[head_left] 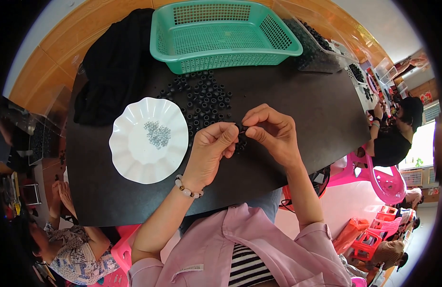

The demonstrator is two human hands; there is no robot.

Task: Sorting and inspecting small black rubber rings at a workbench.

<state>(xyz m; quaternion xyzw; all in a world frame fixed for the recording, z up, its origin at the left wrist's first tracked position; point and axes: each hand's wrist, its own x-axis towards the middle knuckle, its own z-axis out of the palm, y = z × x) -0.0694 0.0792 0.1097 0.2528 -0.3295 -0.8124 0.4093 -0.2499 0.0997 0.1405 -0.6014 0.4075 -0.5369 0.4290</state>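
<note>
Over the middle of the dark table [316, 95], my left hand [215, 146] and my right hand [274, 133] meet fingertip to fingertip. Both are closed in a pinch around a small black part [242, 128], mostly covered by the fingers. Just beyond and beside my left hand lie many loose black ring-like parts [206, 99], each with a hole. A few more black parts sit under my hands. To the left of my left hand stands a white wavy-rimmed plate [126, 160], with a heap of tiny clear pieces [157, 134] in it.
A green plastic basket [225, 62] stands at the far edge. Right of it is a clear bin [321, 60] with black parts. Black cloth [113, 71] lies at the far left. Other people sit left [82, 248] and right [398, 134], near pink stools [386, 184].
</note>
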